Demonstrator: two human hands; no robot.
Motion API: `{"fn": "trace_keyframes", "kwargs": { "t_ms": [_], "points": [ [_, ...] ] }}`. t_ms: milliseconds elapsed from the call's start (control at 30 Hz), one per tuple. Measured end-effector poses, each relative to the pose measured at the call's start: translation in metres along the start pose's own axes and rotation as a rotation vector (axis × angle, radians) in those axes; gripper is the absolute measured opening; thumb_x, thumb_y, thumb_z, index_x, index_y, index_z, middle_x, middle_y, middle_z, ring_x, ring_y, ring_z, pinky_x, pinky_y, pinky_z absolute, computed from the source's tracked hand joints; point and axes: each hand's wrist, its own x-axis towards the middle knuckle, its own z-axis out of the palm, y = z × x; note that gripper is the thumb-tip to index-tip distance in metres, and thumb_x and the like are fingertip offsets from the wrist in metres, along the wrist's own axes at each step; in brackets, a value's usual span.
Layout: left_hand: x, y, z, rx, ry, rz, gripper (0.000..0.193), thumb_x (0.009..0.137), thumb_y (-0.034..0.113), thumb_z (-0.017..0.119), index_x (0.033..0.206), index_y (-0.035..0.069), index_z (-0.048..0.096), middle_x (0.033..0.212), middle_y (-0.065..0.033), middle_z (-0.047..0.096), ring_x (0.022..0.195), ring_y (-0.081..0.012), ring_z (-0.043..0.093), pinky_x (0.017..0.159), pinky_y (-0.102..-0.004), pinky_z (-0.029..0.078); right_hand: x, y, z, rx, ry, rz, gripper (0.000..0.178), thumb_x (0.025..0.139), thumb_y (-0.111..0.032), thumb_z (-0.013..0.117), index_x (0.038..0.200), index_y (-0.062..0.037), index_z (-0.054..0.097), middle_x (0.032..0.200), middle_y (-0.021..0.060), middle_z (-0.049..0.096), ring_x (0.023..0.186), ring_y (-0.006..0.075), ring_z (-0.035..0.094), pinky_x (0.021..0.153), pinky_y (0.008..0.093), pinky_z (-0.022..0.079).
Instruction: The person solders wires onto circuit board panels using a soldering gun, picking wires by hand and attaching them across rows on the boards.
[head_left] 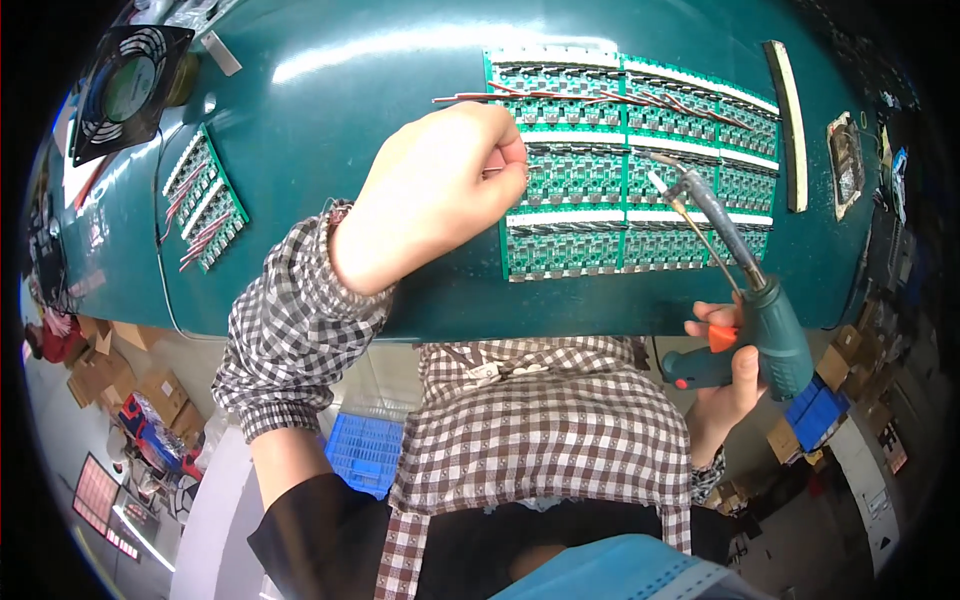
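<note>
My left hand (pixel 445 180) is closed in a pinch at the left edge of a panel of green circuit boards (pixel 570 255). A thin wire shows between its fingertips, mostly hidden by the fingers. Wrapped round the grip of a green soldering gun (pixel 775 335) is my right hand (pixel 728 385), a finger beside the orange trigger. The gun's metal tip and thin feed tube point up and left over the right part of the panel, seemingly above the boards. Several loose red, black and white wires (pixel 640 98) lie across the panel's upper rows.
A smaller circuit board with short wires (pixel 205 205) lies at the left of the green table (pixel 330 130). Behind it stands a black fan (pixel 130 95). To the right are a pale strip (pixel 788 125) and a small tray (pixel 845 165). A blue crate (pixel 365 452) sits below the table edge.
</note>
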Motion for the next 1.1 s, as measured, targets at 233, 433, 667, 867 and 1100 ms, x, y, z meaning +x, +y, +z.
{"fn": "trace_keyframes", "kwargs": {
  "t_ms": [233,433,667,867,1100],
  "points": [
    [-0.002,0.01,-0.005,-0.205,-0.091,-0.136,0.009,0.076,0.009,0.063,0.08,0.001,0.059,0.068,-0.0014,0.054,0.058,-0.0088,0.046,0.052,-0.0242,0.039,-0.004,0.002,-0.001,0.029,-0.028,0.068,0.061,0.086,-0.038,0.057,0.122,0.0099,0.045,0.093,0.017,0.061,0.085,0.0298,0.063,0.067,0.035,0.058],
    [-0.006,0.007,0.013,0.032,0.154,0.035,0.006,0.074,0.007,0.063,0.077,0.004,0.059,0.068,-0.004,0.054,0.058,-0.0122,0.051,0.054,-0.0251,0.042,-0.006,0.001,0.002,0.044,-0.058,0.116,0.061,0.086,-0.037,0.058,0.121,0.011,0.046,0.093,0.0175,0.061,0.085,0.0293,0.064,0.067,0.0341,0.057],
    [-0.004,0.007,0.02,-0.02,0.161,0.052,0.005,0.072,0.005,0.061,0.075,0.005,0.057,0.067,-0.0046,0.052,0.058,-0.0137,0.053,0.055,-0.0259,0.044,-0.005,0.003,0.007,0.036,-0.045,0.161,0.061,0.084,-0.036,0.06,0.119,0.0118,0.046,0.09,0.0162,0.06,0.083,0.028,0.063,0.064,0.0327,0.058],
    [-0.002,0.008,0.018,-0.075,0.167,0.042,0.006,0.072,0.004,0.062,0.075,0.004,0.057,0.068,-0.003,0.051,0.057,-0.011,0.049,0.054,-0.0241,0.042,-0.004,-0.006,0.014,-0.018,-0.03,0.143,0.058,0.084,-0.036,0.061,0.115,0.0114,0.048,0.086,0.0129,0.059,0.079,0.0252,0.062,0.061,0.031,0.057],
    [-0.002,0.006,0.023,-0.078,0.17,0.03,0.007,0.071,0.003,0.062,0.075,0.004,0.057,0.068,-0.0014,0.05,0.058,-0.0088,0.048,0.053,-0.0227,0.041,-0.006,-0.005,0.02,-0.05,-0.033,0.164,0.057,0.082,-0.036,0.063,0.111,0.0113,0.051,0.086,0.0133,0.059,0.08,0.0247,0.062,0.062,0.0309,0.056]
  ]
}}
